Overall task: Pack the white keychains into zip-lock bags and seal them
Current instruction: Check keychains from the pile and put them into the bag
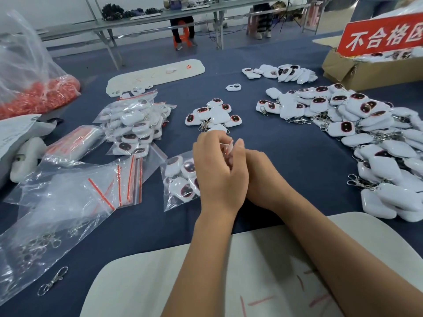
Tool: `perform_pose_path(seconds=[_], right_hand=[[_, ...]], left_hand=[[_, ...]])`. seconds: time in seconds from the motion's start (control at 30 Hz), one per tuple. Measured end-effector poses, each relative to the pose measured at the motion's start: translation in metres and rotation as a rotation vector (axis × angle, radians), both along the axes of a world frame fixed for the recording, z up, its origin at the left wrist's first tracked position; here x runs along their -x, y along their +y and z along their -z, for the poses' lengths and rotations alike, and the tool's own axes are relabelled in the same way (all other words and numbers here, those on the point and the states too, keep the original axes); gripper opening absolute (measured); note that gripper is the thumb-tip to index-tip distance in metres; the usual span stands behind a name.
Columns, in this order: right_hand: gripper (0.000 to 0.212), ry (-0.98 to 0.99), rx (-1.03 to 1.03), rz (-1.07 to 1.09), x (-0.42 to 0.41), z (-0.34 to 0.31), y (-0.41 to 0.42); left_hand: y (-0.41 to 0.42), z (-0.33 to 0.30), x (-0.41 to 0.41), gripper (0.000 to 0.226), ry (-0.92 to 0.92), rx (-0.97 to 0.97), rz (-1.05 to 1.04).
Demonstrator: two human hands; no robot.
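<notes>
A clear zip-lock bag (pixel 178 179) holding several white keychains with dark red faces lies on the blue cloth at the centre. My left hand (pixel 218 170) and my right hand (pixel 256 172) meet over its right end, and their fingers pinch the bag's red-striped top edge. A small cluster of loose keychains (pixel 214 115) lies just beyond my hands. A big heap of keychains (pixel 366 138) spreads along the right. Filled bags (pixel 135 124) are stacked at the left.
Empty zip-lock bags (pixel 114 181) lie at the left, with a bag of metal clasps (pixel 41 245) nearer me. A bag of red pieces (pixel 34 97) sits far left. A cardboard box with a red sign (pixel 370 56) stands far right. White foam boards lie near and far.
</notes>
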State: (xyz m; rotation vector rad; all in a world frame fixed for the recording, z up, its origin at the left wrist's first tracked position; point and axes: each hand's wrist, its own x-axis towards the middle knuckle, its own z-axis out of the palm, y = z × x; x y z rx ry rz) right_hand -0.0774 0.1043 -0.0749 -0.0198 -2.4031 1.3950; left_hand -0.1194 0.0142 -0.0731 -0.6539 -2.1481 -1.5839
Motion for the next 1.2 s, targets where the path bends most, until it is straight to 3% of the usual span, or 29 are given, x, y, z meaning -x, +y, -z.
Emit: perform_pose_path(seconds=[0.1,0.2,0.3,0.37,0.43,0.53,0.67,0.77,0.83,0.9,1.0,1.07,1.2], right_hand=[[0.037,0.095,-0.021,0.331,0.007,0.004,0.016],[0.036,-0.009,-0.277,0.711,0.023,0.003,0.056],[0.048,-0.220,-0.561,0.740,0.042,0.003,0.102],[0.064,-0.355,-0.669,0.695,0.052,0.002,0.124],[0.076,-0.482,-0.714,0.607,0.062,0.003,0.141],[0.073,-0.585,-0.711,0.535,0.075,0.004,0.153],[0.047,-0.383,-0.785,0.632,0.071,0.009,0.148],[0.021,-0.234,-0.819,0.660,0.056,0.016,0.131],[0.029,-0.130,-0.686,0.662,0.047,0.014,0.118],[0.037,-0.043,-0.430,0.660,0.037,0.009,0.101],[0.038,-0.025,0.162,0.480,0.021,0.003,0.064],[0.026,-0.071,0.463,0.291,0.011,0.005,0.045],[0.013,-0.046,0.642,0.147,-0.001,0.010,0.035]], left_hand=[[-0.002,0.006,0.007,0.022,-0.127,0.129,0.093],[0.000,0.009,0.009,0.033,-0.107,0.375,0.172],[0.007,0.014,0.000,0.054,-0.073,0.715,0.108],[0.011,0.017,-0.007,0.064,-0.112,0.806,0.040],[0.013,0.018,-0.009,0.070,-0.176,0.811,-0.039],[0.010,0.016,-0.010,0.068,-0.228,0.797,-0.160],[0.006,0.014,-0.004,0.040,-0.100,0.359,-0.108],[0.007,0.011,-0.002,0.020,-0.219,0.113,0.087],[0.009,0.012,-0.002,0.020,-0.418,0.078,0.198],[0.008,0.013,0.002,0.012,-0.500,0.058,0.204],[0.002,0.010,0.007,0.010,-0.589,-0.117,0.195],[-0.003,0.005,0.010,0.016,-0.665,-0.246,0.221],[-0.015,0.003,0.013,0.017,-0.713,-0.224,0.370]])
